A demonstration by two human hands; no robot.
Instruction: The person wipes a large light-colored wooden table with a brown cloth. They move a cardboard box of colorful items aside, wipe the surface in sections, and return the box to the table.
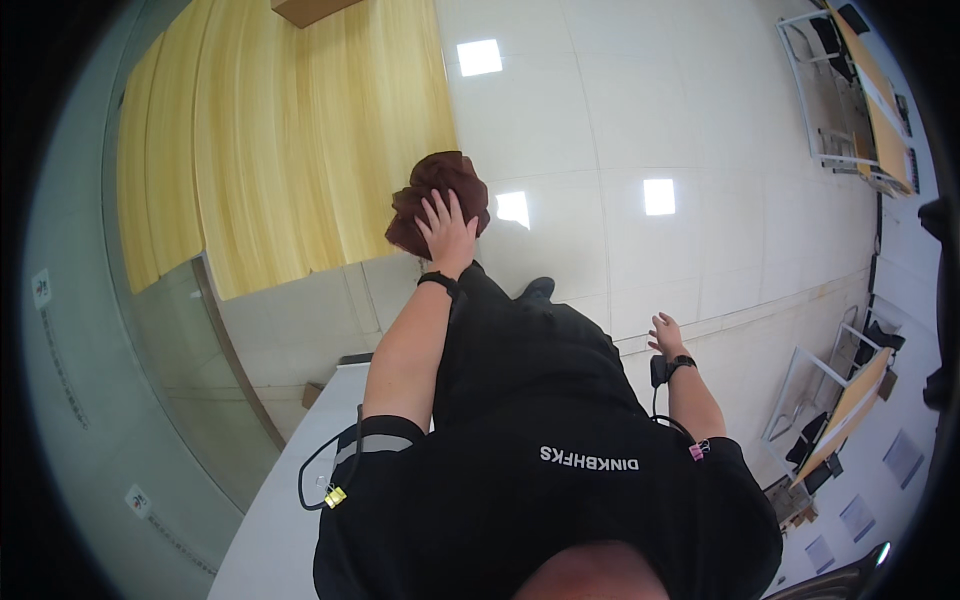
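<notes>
A bunched dark brown cloth [410,212] lies at the right edge of a yellow wood-grain table [300,140], partly jutting past that edge. My left hand [450,235] rests on top of it, palm down with the fingers spread over the folds. What lies under the palm is hidden. Off to the right, my right hand [666,332] hangs beside my body above the floor. Its fingers are loosely apart, with nothing in them.
A brown cardboard box [312,8] sits at the table's far end. A white surface [290,500] lies below my left arm, near a glass partition [90,350]. Desks with metal frames [870,100] stand at right. Cables with clips [335,496] hang at my sleeves.
</notes>
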